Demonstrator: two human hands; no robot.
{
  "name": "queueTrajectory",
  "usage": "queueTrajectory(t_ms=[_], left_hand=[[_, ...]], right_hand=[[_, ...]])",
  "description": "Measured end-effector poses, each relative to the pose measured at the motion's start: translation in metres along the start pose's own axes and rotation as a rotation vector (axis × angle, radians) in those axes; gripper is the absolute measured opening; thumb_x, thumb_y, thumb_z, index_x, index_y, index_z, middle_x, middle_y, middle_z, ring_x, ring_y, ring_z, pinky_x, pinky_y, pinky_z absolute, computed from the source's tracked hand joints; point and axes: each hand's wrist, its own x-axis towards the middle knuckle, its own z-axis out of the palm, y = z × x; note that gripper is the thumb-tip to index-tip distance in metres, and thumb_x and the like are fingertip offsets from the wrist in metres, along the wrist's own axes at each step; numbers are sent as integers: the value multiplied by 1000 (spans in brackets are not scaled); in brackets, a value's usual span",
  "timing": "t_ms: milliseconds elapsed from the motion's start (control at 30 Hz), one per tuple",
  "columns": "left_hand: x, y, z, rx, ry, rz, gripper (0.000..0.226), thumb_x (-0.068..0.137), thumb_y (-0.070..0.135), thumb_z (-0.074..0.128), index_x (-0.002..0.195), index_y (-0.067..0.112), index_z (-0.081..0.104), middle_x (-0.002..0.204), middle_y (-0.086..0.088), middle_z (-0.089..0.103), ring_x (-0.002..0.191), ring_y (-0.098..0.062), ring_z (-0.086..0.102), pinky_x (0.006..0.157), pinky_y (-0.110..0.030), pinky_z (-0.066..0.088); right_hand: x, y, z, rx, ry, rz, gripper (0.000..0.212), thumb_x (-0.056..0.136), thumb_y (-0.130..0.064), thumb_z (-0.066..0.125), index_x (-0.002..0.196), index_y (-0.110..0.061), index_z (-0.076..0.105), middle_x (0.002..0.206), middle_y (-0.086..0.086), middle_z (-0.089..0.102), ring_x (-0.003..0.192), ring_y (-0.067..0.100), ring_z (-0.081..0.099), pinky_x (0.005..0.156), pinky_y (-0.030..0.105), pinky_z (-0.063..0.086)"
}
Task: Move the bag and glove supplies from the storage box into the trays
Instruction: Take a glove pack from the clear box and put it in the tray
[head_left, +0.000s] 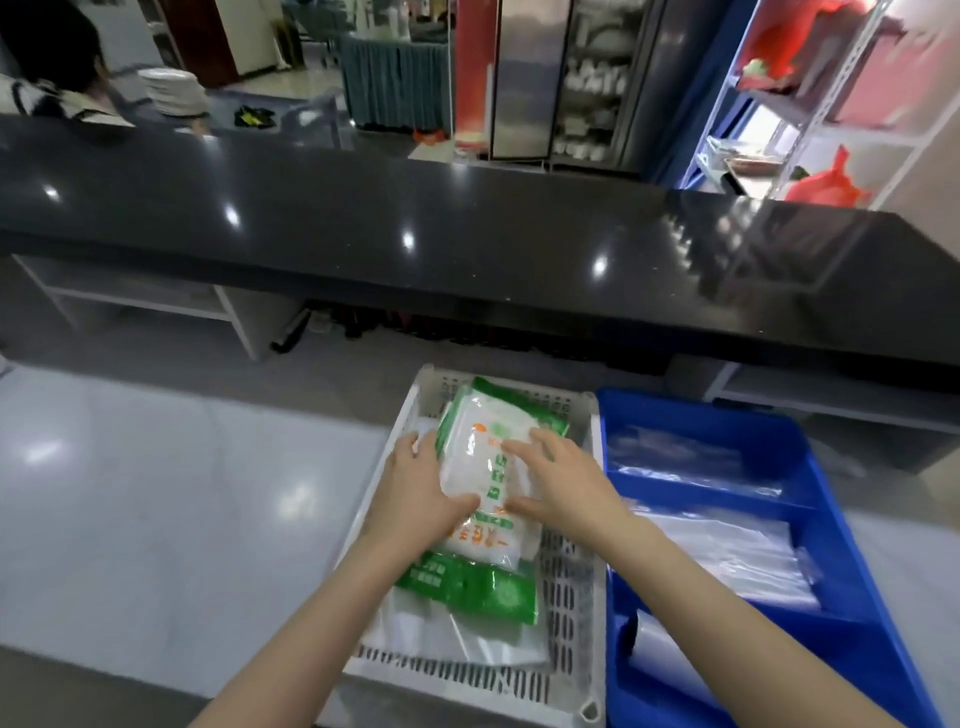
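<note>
A white perforated tray (571, 613) sits on the pale counter in front of me. In it lies a white and green pack of bags or gloves (480, 478), resting on another green-ended pack (478, 587) and clear plastic sheets (441, 639). My left hand (415, 488) holds the top pack's left edge, thumb on top. My right hand (561, 478) presses flat on its right side, fingers spread. To the right stands a blue divided tray (841, 499) with clear plastic bags (737, 561) and a white roll (660, 654).
A long glossy black counter (415, 244) runs across just beyond the trays. A person (52, 67) stands behind it at the far left next to stacked plates (174, 91). White shelving (831, 119) with red bags is at the back right.
</note>
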Motion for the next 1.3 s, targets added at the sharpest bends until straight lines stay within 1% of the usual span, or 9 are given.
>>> queueTrajectory(t_ms=[300,467,533,700,867,967,1167,1233,1300], left_hand=[[25,15,-6,-60,-56,5,73,67,51,72,129,46,33,124,-2,47,102,-25,55,84,-44,53],[16,19,4,-200,-18,212,72,65,36,79,123,49,39,122,19,46,105,-9,53,81,-23,46],[9,24,6,-202,14,287,69,65,32,80,121,47,42,121,23,44,105,-3,51,77,-15,39],[-17,33,-3,-100,-6,355,81,62,35,82,127,49,35,125,30,40,109,3,45,95,-29,47],[-58,30,-4,67,-102,202,112,57,46,79,142,54,6,129,23,40,103,-5,53,80,-26,50],[-71,34,-5,88,-80,180,90,70,40,74,142,47,21,108,15,62,77,-4,58,66,-24,51],[-72,57,-48,318,119,348,63,81,32,62,133,50,30,122,15,61,95,-15,61,64,-28,42],[-69,67,-62,360,138,409,60,82,32,62,130,48,30,114,14,64,86,-16,63,60,-29,43],[-65,80,-71,362,147,473,57,81,33,63,127,44,31,110,14,65,83,-16,63,58,-29,43]], right_hand=[[15,6,-12,28,-9,-44,73,69,-60,70,131,-32,43,157,-2,22,143,19,22,118,39,20],[16,7,-25,22,171,-181,74,80,-38,68,143,-31,30,156,-7,24,141,17,25,115,34,23],[19,9,-33,-63,177,-244,83,80,-31,68,148,-34,21,158,-6,19,144,17,19,117,36,18],[24,11,-50,-276,86,-412,76,76,-32,71,141,-33,33,159,-8,17,148,17,6,118,40,-3],[18,6,-48,-362,78,-542,56,67,-36,77,116,-23,51,135,-3,49,138,22,32,119,43,4],[13,6,-55,-379,112,-566,56,65,-40,78,110,-22,50,122,-1,51,125,23,41,119,42,7],[-5,5,-87,-350,87,-635,61,76,-44,69,131,-30,45,136,-3,45,132,18,37,120,48,6],[-10,3,-101,-361,96,-612,54,79,-43,67,127,-30,46,128,-4,53,124,19,47,116,45,20],[-15,6,-116,-387,147,-570,49,81,-44,65,123,-30,45,115,-5,59,109,20,54,96,37,35]])
